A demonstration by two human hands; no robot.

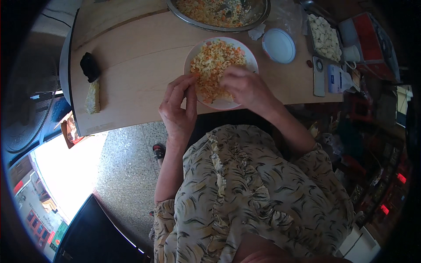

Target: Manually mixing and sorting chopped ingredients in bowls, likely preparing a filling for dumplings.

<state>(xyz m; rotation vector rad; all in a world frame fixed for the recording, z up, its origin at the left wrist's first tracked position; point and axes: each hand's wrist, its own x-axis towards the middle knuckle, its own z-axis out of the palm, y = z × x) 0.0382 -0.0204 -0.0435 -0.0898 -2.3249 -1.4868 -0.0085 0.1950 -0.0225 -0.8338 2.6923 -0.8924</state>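
A white bowl (189, 61) with a pinkish rim stands near the table's front edge. In it lies a finely chopped mix (215, 59) of pale yellow and orange bits. At the bowl's left rim is my left hand (179, 101), its thumb and fingertips pinched together beside an orange bit. Whether that bit is between the fingers or behind them is unclear. My right hand (246, 87) hangs over the right side of the bowl, fingers curled down and slightly blurred. Its fingertips, and anything in them, are hidden.
Beyond the bowl is a large metal basin (175, 13) of similar mix. A small white dish (279, 45) and a tray of pale dumpling-like pieces (324, 37) stand to the right, near a phone (319, 79), a tissue pack (335, 79) and a white mug (351, 53). A black-topped bag (90, 68) lies left.
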